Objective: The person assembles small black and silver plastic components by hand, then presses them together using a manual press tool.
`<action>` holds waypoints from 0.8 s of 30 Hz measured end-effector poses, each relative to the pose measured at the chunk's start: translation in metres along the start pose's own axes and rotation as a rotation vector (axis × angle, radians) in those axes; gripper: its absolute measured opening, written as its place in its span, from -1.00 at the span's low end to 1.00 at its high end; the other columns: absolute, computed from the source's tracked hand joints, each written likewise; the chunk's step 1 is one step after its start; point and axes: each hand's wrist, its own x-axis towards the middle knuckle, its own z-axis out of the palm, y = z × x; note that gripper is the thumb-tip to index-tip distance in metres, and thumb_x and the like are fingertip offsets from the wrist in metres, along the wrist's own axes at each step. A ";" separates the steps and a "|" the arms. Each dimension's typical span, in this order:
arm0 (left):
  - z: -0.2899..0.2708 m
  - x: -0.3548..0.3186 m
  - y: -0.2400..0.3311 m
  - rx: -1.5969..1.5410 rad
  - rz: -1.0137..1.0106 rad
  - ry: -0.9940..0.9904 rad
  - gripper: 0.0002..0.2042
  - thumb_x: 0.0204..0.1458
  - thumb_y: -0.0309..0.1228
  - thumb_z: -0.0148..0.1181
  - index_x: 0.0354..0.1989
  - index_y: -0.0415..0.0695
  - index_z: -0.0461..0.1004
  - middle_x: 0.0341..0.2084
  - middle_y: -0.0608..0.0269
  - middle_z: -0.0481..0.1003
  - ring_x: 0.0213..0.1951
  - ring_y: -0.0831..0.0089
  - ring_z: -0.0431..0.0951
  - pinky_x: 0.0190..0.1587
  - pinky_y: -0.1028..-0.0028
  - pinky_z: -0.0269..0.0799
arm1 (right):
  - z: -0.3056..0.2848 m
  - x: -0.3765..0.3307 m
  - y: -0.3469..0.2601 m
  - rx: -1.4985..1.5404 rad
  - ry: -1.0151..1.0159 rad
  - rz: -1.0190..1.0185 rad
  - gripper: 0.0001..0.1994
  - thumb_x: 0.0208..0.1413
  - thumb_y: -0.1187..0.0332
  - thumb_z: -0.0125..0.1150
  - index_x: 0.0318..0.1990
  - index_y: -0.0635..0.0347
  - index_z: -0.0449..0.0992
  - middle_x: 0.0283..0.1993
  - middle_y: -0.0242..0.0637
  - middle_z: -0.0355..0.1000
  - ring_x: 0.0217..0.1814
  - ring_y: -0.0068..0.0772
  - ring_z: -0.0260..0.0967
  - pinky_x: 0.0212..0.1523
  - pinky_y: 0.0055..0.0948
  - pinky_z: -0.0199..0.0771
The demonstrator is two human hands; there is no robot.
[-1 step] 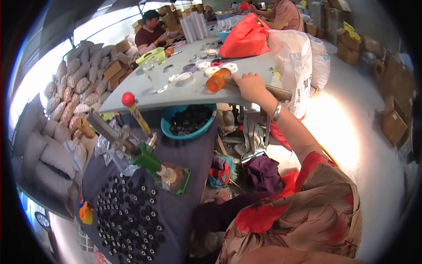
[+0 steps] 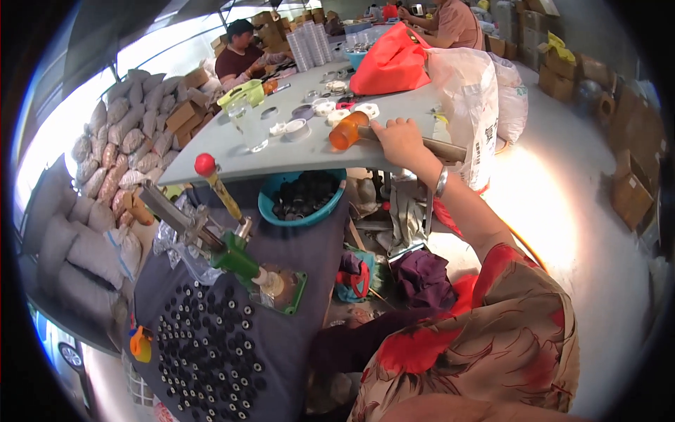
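My right hand [image 2: 398,138] reaches out to the near edge of a grey table [image 2: 232,158] and closes over the handle of a mallet with an orange head [image 2: 346,132] that lies flat there. A silver bracelet sits on that wrist. My left hand is out of sight. Below the table edge stands a teal basin [image 2: 273,205] holding dark caps. Closer to me, a green lever press with a red knob [image 2: 238,259] stands on a dark cloth [image 2: 295,246], which is covered with several black caps [image 2: 207,359].
A red bag [image 2: 390,67], a white sack [image 2: 467,105], clear cups and white lids crowd the table. Two other people [image 2: 242,56] [image 2: 450,21] work at its far side. Filled sacks [image 2: 112,162] pile up on the left, cardboard boxes [image 2: 633,190] on the right.
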 end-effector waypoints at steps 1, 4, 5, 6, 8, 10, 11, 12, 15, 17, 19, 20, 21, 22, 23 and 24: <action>-0.008 0.006 0.011 -0.014 0.007 0.006 -0.61 -0.08 -0.18 0.27 -0.16 -0.20 0.53 -0.09 -0.03 0.51 0.01 0.02 0.48 0.08 0.02 0.30 | -0.001 -0.003 -0.001 -0.003 0.004 0.016 -0.63 0.10 0.34 0.01 0.09 0.02 0.45 -0.19 -0.20 0.50 -0.09 -0.17 0.44 -0.11 -0.17 0.33; -0.056 0.020 0.034 0.087 -0.036 -0.154 -0.61 -0.09 -0.18 0.24 -0.16 -0.22 0.53 -0.08 -0.05 0.50 0.01 -0.03 0.46 0.06 0.00 0.28 | 0.012 -0.006 -0.014 -0.032 0.195 0.013 -0.60 0.05 0.40 0.00 0.10 0.09 0.43 -0.24 -0.16 0.46 -0.13 -0.11 0.41 -0.06 -0.09 0.28; -0.067 0.026 0.038 0.047 -0.021 -0.224 -0.61 -0.04 -0.17 0.21 -0.14 -0.21 0.53 -0.10 -0.03 0.52 -0.03 0.00 0.48 0.03 0.05 0.32 | 0.016 -0.004 -0.021 -0.015 0.177 -0.015 -0.60 0.05 0.40 0.00 0.10 0.09 0.43 -0.24 -0.16 0.46 -0.13 -0.11 0.41 -0.06 -0.09 0.28; -0.075 0.032 0.041 0.023 -0.014 -0.301 -0.61 0.00 -0.15 0.19 -0.12 -0.21 0.53 -0.12 -0.02 0.53 -0.06 0.02 0.50 0.00 0.09 0.36 | 0.018 -0.002 -0.030 -0.013 0.323 -0.062 -0.62 0.06 0.39 0.01 0.08 0.12 0.44 -0.23 -0.14 0.45 -0.11 -0.11 0.40 -0.04 -0.03 0.27; -0.080 0.038 0.044 0.046 -0.041 -0.468 -0.61 0.08 -0.12 0.13 -0.08 -0.19 0.54 -0.15 0.01 0.56 -0.13 0.06 0.55 -0.07 0.17 0.44 | 0.004 -0.009 -0.057 0.169 0.444 -0.177 -0.64 0.06 0.39 0.05 0.05 0.17 0.45 -0.21 -0.12 0.43 -0.09 -0.10 0.38 0.02 0.00 0.27; -0.052 0.031 0.048 0.059 0.071 -0.228 -0.61 0.09 -0.18 0.15 -0.07 -0.25 0.52 -0.09 -0.11 0.52 -0.04 0.05 0.51 0.04 0.15 0.38 | -0.016 -0.021 -0.062 0.524 0.405 -0.270 -0.63 0.05 0.41 0.13 0.06 0.20 0.46 -0.19 -0.10 0.43 -0.07 -0.08 0.39 0.05 -0.14 0.32; -0.052 0.033 0.061 0.059 0.058 -0.284 -0.61 0.10 -0.20 0.14 -0.05 -0.27 0.51 -0.07 -0.11 0.52 0.02 0.00 0.48 0.07 0.13 0.35 | -0.013 -0.020 -0.072 0.707 0.407 -0.326 -0.62 0.05 0.42 0.17 0.07 0.22 0.46 -0.18 -0.10 0.43 -0.07 -0.08 0.41 0.05 -0.24 0.36; -0.055 0.034 0.072 0.080 0.019 -0.307 -0.60 0.09 -0.20 0.14 -0.04 -0.27 0.50 -0.03 -0.08 0.50 0.04 0.01 0.47 0.09 0.15 0.33 | -0.009 -0.021 -0.093 0.904 0.359 -0.377 -0.62 0.06 0.40 0.20 0.07 0.23 0.46 -0.17 -0.12 0.45 -0.08 -0.09 0.43 0.00 -0.31 0.39; -0.060 0.032 0.060 0.119 -0.050 -0.323 -0.61 0.08 -0.18 0.14 -0.03 -0.20 0.51 0.00 -0.01 0.49 0.03 0.03 0.47 0.09 0.18 0.33 | 0.006 -0.018 -0.153 1.217 0.265 -0.497 -0.64 0.12 0.35 0.22 0.07 0.25 0.47 -0.19 -0.12 0.50 -0.15 -0.19 0.50 -0.13 -0.40 0.46; -0.063 0.030 0.053 0.158 -0.022 -0.301 -0.60 0.10 -0.13 0.12 -0.01 -0.14 0.51 0.00 0.10 0.50 0.03 0.08 0.48 0.07 0.18 0.36 | -0.005 -0.016 -0.184 1.530 0.213 -0.499 -0.66 0.14 0.30 0.21 0.04 0.26 0.48 -0.27 -0.17 0.50 -0.22 -0.32 0.50 -0.15 -0.43 0.46; -0.068 0.029 0.053 0.144 -0.075 -0.320 -0.62 0.08 -0.16 0.13 -0.01 -0.11 0.51 0.03 0.09 0.48 0.08 0.11 0.44 0.09 0.16 0.32 | -0.024 -0.013 -0.205 1.553 0.092 -0.506 -0.71 0.21 0.31 0.16 -0.02 0.32 0.49 -0.18 -0.23 0.51 -0.17 -0.29 0.47 0.05 -0.29 0.40; -0.071 0.030 0.051 0.170 -0.094 -0.315 -0.62 0.08 -0.16 0.13 -0.01 -0.11 0.51 0.03 0.09 0.48 0.08 0.11 0.44 0.09 0.16 0.32 | -0.025 -0.002 -0.217 1.715 0.119 -0.469 -0.68 0.22 0.27 0.15 0.01 0.32 0.47 -0.22 -0.25 0.49 -0.19 -0.33 0.45 -0.01 -0.34 0.41; -0.069 0.030 0.050 0.170 -0.069 -0.315 -0.61 0.08 -0.15 0.13 0.00 -0.12 0.51 0.02 0.10 0.49 0.06 0.07 0.45 0.09 0.16 0.33 | -0.024 0.013 -0.228 1.869 0.149 -0.424 -0.65 0.22 0.24 0.13 0.04 0.33 0.45 -0.27 -0.27 0.47 -0.21 -0.38 0.44 -0.08 -0.40 0.42; -0.071 0.031 0.051 0.171 -0.043 -0.316 -0.60 0.08 -0.13 0.12 0.00 -0.13 0.50 0.01 0.11 0.50 0.05 0.04 0.46 0.09 0.16 0.34 | -0.026 0.024 -0.240 2.022 0.174 -0.370 -0.61 0.23 0.21 0.11 0.07 0.33 0.43 -0.31 -0.29 0.45 -0.23 -0.42 0.43 -0.14 -0.45 0.42; -0.072 0.032 0.054 0.191 -0.059 -0.315 -0.60 0.08 -0.13 0.12 0.00 -0.13 0.50 0.01 0.11 0.50 0.05 0.04 0.46 0.09 0.16 0.34 | -0.028 0.034 -0.248 2.173 0.197 -0.308 -0.58 0.24 0.18 0.09 0.10 0.34 0.41 -0.35 -0.31 0.43 -0.25 -0.47 0.41 -0.20 -0.51 0.43; -0.077 0.032 0.058 0.222 -0.028 -0.291 -0.61 0.08 -0.17 0.14 0.01 -0.11 0.50 0.00 0.12 0.51 0.03 0.02 0.46 0.08 0.16 0.35 | -0.038 0.038 -0.255 2.186 0.169 -0.313 -0.58 0.24 0.18 0.09 0.10 0.34 0.41 -0.35 -0.31 0.43 -0.25 -0.47 0.41 -0.20 -0.51 0.43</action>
